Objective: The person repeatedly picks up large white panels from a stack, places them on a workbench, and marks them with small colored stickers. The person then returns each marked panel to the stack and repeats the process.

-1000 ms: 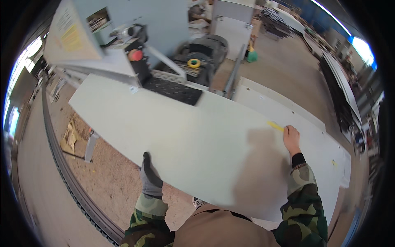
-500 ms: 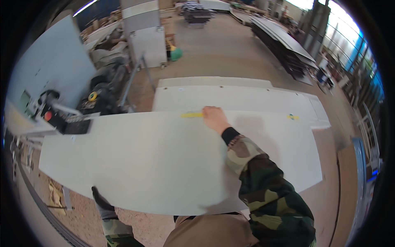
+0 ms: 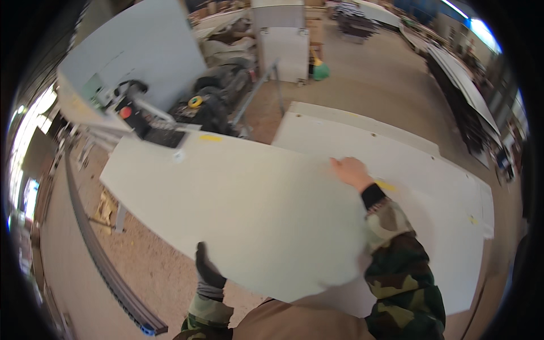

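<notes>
A large white panel (image 3: 243,198) lies slanting before me, its left end beside a machine. My left hand (image 3: 209,271), in a dark glove, is at the panel's near edge. Its thumb shows along the edge, and the other fingers are hidden under the panel. My bare right hand (image 3: 352,173) is closed at the far right corner of the same panel, its fingers partly blurred and out of sight. Beneath, a second white panel (image 3: 436,249) sticks out to the right, with yellow marks on it. A yellow strip (image 3: 210,137) is on the upper panel's far left edge.
The machine's black control box (image 3: 161,136) with a red button stands by the panel's left end. Further white boards (image 3: 340,127) lie just beyond. A long metal rail (image 3: 107,272) runs along the left. Stacked sheets (image 3: 464,96) stand at the far right.
My view has turned left. The upper panel has shifted left with both hands at it, baring the panel beneath on the right. My right hand has left the yellow strip.
</notes>
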{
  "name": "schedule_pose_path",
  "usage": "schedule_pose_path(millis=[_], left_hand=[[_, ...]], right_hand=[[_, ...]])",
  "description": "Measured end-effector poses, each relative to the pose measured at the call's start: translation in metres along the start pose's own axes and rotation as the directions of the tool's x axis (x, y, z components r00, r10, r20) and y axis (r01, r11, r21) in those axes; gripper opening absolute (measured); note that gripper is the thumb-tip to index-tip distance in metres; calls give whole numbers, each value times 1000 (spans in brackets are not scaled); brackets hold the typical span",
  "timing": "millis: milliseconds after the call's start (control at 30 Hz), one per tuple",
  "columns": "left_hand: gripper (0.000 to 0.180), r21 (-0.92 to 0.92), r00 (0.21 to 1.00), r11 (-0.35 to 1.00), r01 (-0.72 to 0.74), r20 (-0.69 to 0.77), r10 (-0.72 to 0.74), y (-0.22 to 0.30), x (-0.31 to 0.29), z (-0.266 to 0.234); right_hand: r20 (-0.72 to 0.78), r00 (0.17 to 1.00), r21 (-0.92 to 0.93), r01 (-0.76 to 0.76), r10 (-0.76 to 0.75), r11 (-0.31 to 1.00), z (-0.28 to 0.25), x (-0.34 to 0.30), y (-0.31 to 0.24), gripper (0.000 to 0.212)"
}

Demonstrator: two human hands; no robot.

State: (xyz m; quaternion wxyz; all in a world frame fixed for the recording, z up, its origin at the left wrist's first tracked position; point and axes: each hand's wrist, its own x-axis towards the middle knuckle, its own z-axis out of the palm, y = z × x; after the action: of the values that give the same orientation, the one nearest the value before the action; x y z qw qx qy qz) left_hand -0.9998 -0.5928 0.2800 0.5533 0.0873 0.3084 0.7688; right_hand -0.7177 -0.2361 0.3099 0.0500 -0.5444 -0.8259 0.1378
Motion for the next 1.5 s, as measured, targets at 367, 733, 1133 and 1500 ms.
schedule_pose_path(millis=[367, 733, 1133, 1500], left_hand=[[58, -175, 999, 984, 13, 50, -4, -89, -65, 61], [55, -65, 999, 998, -10, 38, 13, -203, -133, 128], [60, -309, 965, 919, 244, -15, -261, -318, -255, 157], [52, 17, 904, 967, 254, -359, -231, -420, -374, 209]], right_hand=[[-62, 993, 60, -98, 101, 993, -28, -78, 132, 69], [-51, 994, 84, -91, 95, 992, -55, -148, 265, 69], [-200, 932, 130, -281, 303, 951, -71, -320, 395, 65], [-304, 894, 133, -302, 329, 944, -104, -458, 480, 62]])
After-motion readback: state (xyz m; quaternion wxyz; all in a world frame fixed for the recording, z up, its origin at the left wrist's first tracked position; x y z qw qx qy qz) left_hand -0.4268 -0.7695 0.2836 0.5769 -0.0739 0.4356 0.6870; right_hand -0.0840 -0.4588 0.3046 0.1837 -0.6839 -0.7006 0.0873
